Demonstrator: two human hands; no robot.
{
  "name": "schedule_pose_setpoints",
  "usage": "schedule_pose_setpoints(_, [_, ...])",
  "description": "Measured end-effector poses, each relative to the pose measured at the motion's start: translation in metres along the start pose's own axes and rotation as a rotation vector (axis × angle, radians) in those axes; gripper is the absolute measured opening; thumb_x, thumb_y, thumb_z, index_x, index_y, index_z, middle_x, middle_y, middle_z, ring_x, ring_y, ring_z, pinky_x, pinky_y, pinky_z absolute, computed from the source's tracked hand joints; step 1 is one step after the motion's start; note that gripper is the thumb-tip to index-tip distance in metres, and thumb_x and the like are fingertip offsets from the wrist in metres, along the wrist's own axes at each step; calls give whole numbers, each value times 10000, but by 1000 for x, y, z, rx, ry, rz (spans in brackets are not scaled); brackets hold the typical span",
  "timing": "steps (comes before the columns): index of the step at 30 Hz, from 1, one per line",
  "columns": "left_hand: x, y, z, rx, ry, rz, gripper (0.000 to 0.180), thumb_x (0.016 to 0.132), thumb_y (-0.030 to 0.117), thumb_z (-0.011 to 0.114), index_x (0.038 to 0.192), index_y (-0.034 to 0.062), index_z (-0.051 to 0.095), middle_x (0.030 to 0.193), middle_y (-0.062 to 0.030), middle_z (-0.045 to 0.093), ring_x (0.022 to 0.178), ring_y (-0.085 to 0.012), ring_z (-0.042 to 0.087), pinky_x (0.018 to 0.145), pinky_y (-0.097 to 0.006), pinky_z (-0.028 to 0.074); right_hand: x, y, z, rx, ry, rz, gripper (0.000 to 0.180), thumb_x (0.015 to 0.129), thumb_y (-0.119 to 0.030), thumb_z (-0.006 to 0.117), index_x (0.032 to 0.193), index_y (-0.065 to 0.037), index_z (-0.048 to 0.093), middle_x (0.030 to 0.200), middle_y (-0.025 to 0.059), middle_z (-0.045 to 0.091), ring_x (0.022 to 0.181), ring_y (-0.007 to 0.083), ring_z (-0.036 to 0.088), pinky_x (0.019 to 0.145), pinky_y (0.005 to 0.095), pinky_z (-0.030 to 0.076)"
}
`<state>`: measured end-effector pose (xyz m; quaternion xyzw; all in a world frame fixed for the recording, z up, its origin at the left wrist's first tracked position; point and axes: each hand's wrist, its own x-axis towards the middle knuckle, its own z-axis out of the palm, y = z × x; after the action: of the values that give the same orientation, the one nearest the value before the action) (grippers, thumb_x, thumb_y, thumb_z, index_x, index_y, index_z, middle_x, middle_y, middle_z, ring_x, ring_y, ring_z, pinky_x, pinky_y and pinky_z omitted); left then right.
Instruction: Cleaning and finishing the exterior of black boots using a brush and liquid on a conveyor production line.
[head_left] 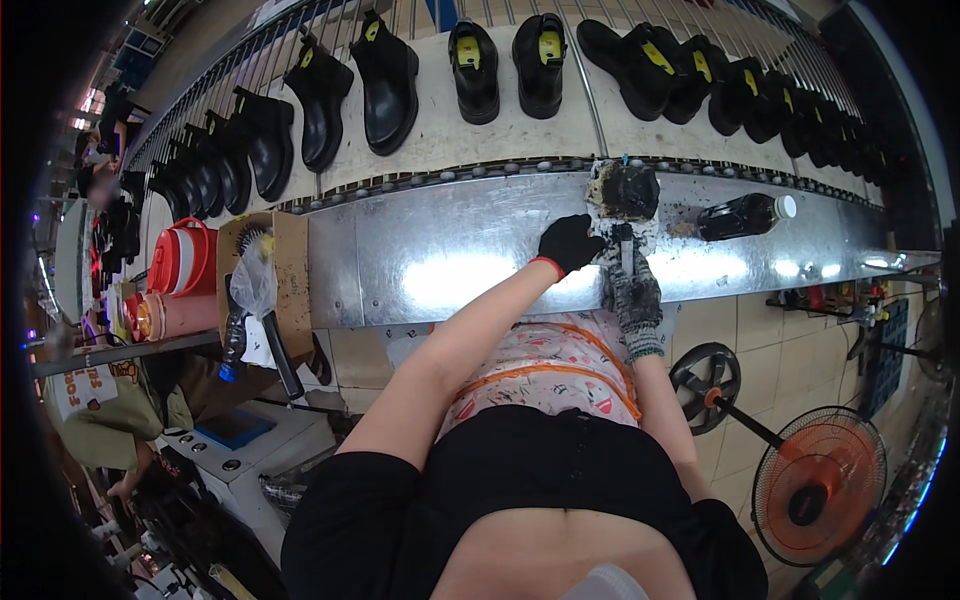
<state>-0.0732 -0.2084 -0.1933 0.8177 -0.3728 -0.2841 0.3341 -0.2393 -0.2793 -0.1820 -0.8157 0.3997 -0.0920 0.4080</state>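
Observation:
My left hand (568, 246), in a black glove with a red cuff, hovers over the metal ledge (390, 250). Its fingers are loosely bent and apart, with nothing seen in them. Close by on the right, my right hand (634, 295) wears a grey knit glove stained black. It is closed on a short, dark and grey stick-like tool (626, 248), whose exact kind I cannot make out. Just beyond both hands sits a black-smeared block (628, 190) on a stained pale sheet (648, 238). A dark bottle with a white cap (738, 217) lies on its side to the right.
Black boots (385, 85) and low black shoes (540, 65) line the rack behind a chain strip (450, 178). At left are a cardboard box (292, 280) holding a brush and a red jug (180, 260). A fan (820, 485) stands at lower right; another person (100, 410) is at left.

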Motion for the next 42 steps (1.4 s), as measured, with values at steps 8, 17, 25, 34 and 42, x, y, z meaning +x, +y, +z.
schedule_pose_setpoints(8, [-11, -28, -40, 27, 139, 77, 247, 685, 303, 689, 762, 89, 593, 748, -122, 608, 710, -312, 597, 653, -417, 470, -12, -14, -3, -65, -29, -195, 525, 853, -335, 566, 1227, 27, 497, 960, 246, 625, 877, 370, 608, 764, 426, 473])
schedule_pose_setpoints(17, [65, -93, -112, -147, 618, 119, 261, 714, 183, 658, 952, 99, 594, 1149, -243, 504, 960, -352, 580, 875, -389, 448, -12, 9, 13, -239, 126, -301, 482, 859, -288, 566, 1236, 8, 518, 963, 157, 637, 748, 173, 614, 686, 294, 502])
schedule_pose_setpoints(25, [91, -97, -116, -260, 542, 42, 295, 726, 202, 669, 983, 74, 598, 1197, -265, 496, 1069, -350, 543, 966, -363, 389, -13, 9, 18, -12, 88, -206, 441, 869, -250, 556, 1224, 8, 522, 941, 112, 637, 732, 139, 597, 659, 265, 494])
schedule_pose_setpoints(34, [98, -96, -106, -128, 546, 112, 348, 734, 249, 659, 1005, 42, 584, 1266, -312, 431, 1128, -387, 501, 970, -366, 392, -13, -7, 12, -165, 45, -112, 519, 867, -400, 532, 1224, -23, 533, 1064, 214, 616, 948, 350, 601, 831, 400, 462])
schedule_pose_setpoints(42, [65, -52, -81, -409, 417, 24, 492, 764, 351, 689, 1118, 64, 503, 979, -156, 623, 953, -303, 608, 784, -379, 478, -18, -16, 4, -140, -19, -80, 516, 838, -391, 556, 1218, -42, 544, 1111, 220, 597, 992, 359, 586, 857, 409, 461])
